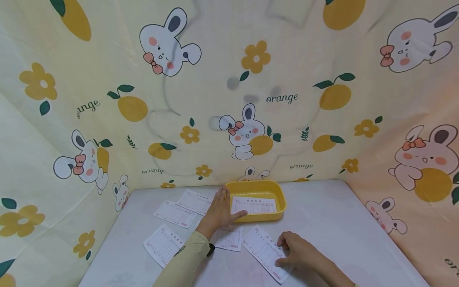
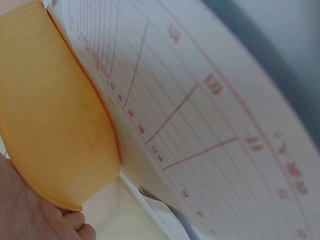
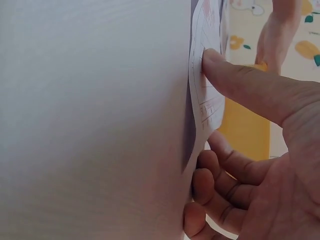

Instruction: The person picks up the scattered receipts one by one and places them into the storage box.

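A shallow yellow tray (image 1: 281, 199) stands at the back of the table with a printed paper form (image 1: 254, 205) lying inside. My left hand (image 1: 219, 209) holds its left front corner, thumb over the front rim and fingers along the left side. In the left wrist view the hand (image 2: 35, 205) is at the rim of the yellow tray (image 2: 60, 105). At the front right, my right hand (image 1: 299, 251) pinches the right edge of another form (image 1: 263, 249). The right wrist view shows the thumb pressing the form (image 3: 210, 95), whose edge bends up, with the other fingers curled at it.
More forms lie left of the tray: two at the back (image 1: 193, 200) (image 1: 173, 213), one nearer the front (image 1: 163, 243). Another form (image 1: 227, 238) is partly covered by the left forearm. Patterned cloth (image 1: 211, 79) encloses the white table (image 1: 322, 215) behind and at both sides.
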Demonstrator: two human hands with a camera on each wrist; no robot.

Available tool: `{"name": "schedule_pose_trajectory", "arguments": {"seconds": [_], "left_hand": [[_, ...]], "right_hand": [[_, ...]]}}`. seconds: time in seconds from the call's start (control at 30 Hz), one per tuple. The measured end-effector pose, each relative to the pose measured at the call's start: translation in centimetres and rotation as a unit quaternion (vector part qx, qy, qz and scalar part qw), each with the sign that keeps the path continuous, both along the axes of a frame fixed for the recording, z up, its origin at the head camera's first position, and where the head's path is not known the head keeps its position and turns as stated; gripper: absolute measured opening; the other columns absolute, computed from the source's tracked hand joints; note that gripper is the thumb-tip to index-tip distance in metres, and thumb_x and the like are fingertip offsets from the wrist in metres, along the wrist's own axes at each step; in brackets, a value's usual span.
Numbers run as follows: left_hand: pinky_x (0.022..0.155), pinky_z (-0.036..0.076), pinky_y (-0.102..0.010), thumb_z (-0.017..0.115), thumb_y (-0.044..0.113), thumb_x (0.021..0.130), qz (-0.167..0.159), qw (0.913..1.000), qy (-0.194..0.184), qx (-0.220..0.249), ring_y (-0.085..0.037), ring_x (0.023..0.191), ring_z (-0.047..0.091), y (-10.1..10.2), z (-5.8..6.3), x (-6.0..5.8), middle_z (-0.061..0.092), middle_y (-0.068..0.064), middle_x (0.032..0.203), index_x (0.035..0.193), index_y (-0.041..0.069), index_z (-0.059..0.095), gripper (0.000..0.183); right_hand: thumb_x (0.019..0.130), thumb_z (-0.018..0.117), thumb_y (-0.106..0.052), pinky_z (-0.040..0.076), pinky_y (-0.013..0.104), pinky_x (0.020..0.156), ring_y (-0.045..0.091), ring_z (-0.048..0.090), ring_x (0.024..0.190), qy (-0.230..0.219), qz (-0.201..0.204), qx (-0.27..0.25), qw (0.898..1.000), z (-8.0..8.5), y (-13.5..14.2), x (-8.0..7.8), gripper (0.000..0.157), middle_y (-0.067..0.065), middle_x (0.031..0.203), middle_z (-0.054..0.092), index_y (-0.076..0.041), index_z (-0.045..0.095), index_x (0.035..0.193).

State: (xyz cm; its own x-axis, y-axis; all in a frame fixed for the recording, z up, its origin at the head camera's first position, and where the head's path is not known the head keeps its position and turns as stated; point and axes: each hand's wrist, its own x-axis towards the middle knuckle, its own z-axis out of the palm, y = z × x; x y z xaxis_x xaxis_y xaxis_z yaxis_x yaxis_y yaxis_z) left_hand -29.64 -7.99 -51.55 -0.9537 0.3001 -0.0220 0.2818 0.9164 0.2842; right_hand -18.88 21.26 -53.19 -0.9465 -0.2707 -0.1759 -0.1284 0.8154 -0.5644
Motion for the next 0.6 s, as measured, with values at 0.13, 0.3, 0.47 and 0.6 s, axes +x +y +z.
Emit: {"name": "schedule_pose_trajectory", "arguments": {"seconds": [0.13, 0.3, 0.47, 0.6], "left_hand": [[0.135, 0.010, -0.045, 0.048, 0.087, 0.094, 0.000, 1.0000, -0.002, -0.001, -0.035, 0.167, 0.003, 0.03, 0.06, -0.03, 0.000, -0.021, 0.180, 0.169, -0.005, 0.009, 0.125], [0.135, 0.009, -0.045, 0.048, 0.088, 0.093, 0.003, 1.0000, -0.003, -0.006, -0.034, 0.167, 0.002, 0.05, -0.18, -0.19, -0.002, -0.019, 0.180, 0.170, -0.003, 0.008, 0.125], [0.135, 0.010, -0.046, 0.049, 0.087, 0.093, 0.006, 1.0000, -0.002, -0.003, -0.034, 0.167, 0.003, 0.06, -0.55, -0.44, -0.001, -0.019, 0.180, 0.170, -0.003, 0.009, 0.125], [0.135, 0.010, -0.047, 0.050, 0.086, 0.094, 0.006, 1.0000, -0.002, -0.001, -0.035, 0.167, 0.003, 0.06, -0.63, -0.58, -0.001, -0.020, 0.180, 0.170, -0.003, 0.010, 0.123]], "right_hand": [[0.074, 0.101, -0.031, 0.043, 0.032, 0.075, 0.019, 0.049, 0.089, 0.000, 0.006, -0.006, 1.000, -0.15, 0.04, -0.02, 0.053, 0.001, 0.095, 0.053, -0.014, 0.061, 0.105], [0.075, 0.100, -0.030, 0.041, 0.030, 0.071, 0.019, 0.049, 0.088, 0.001, 0.024, -0.024, 0.999, -0.40, 0.24, 0.02, 0.056, 0.002, 0.094, 0.052, -0.013, 0.056, 0.105], [0.078, 0.098, -0.029, 0.038, 0.028, 0.066, 0.019, 0.050, 0.083, -0.009, 0.036, -0.038, 0.999, -0.42, 0.45, -0.08, 0.059, 0.003, 0.091, 0.052, -0.013, 0.051, 0.107], [0.082, 0.096, -0.023, 0.038, 0.027, 0.063, 0.019, 0.051, 0.080, -0.013, 0.038, -0.041, 0.998, -0.30, 0.54, -0.13, 0.056, 0.004, 0.088, 0.052, -0.013, 0.049, 0.111]]}}
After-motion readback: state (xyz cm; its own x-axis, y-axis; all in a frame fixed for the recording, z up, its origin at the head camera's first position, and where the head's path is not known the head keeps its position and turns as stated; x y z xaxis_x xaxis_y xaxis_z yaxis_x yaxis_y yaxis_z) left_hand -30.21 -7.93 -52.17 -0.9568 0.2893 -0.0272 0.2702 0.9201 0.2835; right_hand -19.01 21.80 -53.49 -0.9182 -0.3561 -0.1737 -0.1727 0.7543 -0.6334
